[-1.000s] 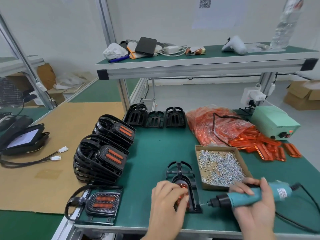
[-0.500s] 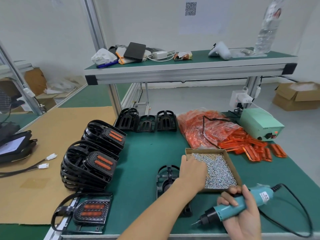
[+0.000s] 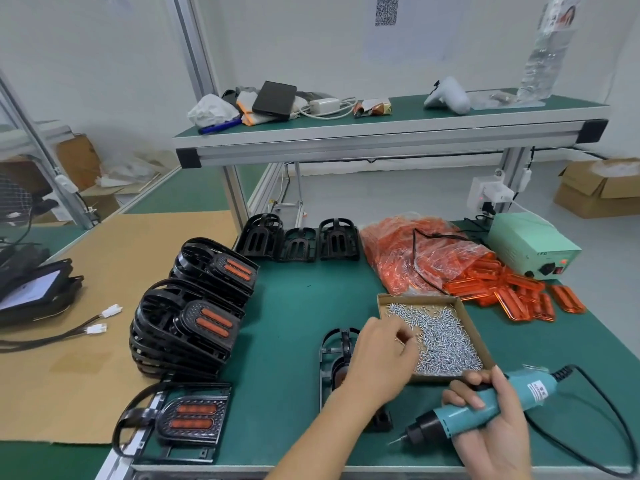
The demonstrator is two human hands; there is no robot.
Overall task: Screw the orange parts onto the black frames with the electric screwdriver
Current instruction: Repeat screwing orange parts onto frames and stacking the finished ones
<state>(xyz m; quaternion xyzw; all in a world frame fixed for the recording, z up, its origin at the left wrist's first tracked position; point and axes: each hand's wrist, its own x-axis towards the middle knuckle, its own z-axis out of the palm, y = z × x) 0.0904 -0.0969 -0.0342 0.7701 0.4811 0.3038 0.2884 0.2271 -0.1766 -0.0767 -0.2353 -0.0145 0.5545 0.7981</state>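
Observation:
A black frame (image 3: 334, 348) with an orange part in it lies on the green mat, mostly hidden under my left forearm. My left hand (image 3: 382, 355) hovers at the left edge of the cardboard screw tray (image 3: 465, 315), its fingertips pinched together over the small silver screws (image 3: 446, 341); a screw seems to be between them. My right hand (image 3: 491, 420) grips the teal electric screwdriver (image 3: 485, 407), whose bit points down-left at the mat. Loose orange parts (image 3: 519, 296) lie right of the tray.
Stacks of assembled frames (image 3: 194, 323) stand at left, one finished frame (image 3: 188, 419) near the front edge. Empty black frames (image 3: 301, 239) and a bag of orange parts (image 3: 415, 251) sit behind. A green power box (image 3: 530, 244) stands back right; the screwdriver cable (image 3: 616, 420) loops right.
My left hand left the black frame and reached into the screw tray, then closed its fingertips there. The screwdriver swung down and away from the frame.

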